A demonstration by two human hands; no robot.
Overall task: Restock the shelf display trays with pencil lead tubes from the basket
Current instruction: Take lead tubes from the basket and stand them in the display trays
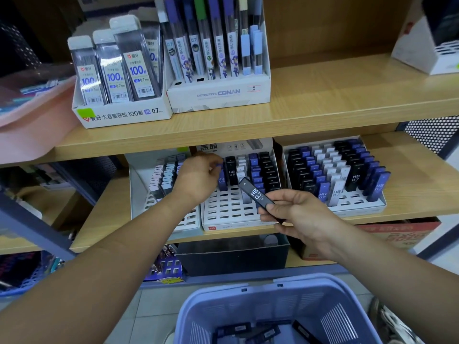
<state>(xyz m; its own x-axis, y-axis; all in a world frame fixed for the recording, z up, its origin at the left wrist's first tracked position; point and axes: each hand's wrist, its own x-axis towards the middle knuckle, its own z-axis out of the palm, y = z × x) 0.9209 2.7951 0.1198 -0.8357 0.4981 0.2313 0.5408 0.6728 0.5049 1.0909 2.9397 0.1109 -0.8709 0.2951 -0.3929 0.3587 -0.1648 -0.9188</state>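
"HB 0.7" on the black tube (pixel 257 194) in the right hand (pixel 301 216); "HB 0.5" on the blue tube (pixel 221 182); "DETECTIVE CONAN" and "2" on the white box (pixel 218 95), upper shelf (pixel 323 103).

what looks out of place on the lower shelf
The black HB 0.7 tube in the right hand is held before the middle tray, whose tubes read HB 0.5 and where the left hand pinches a blue tube; HB 0.7 tubes stand in the right tray.

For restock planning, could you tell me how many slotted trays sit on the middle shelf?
3, side by side: the left tray, partly behind a forearm, the middle tray, and the right tray. Others may be hidden.
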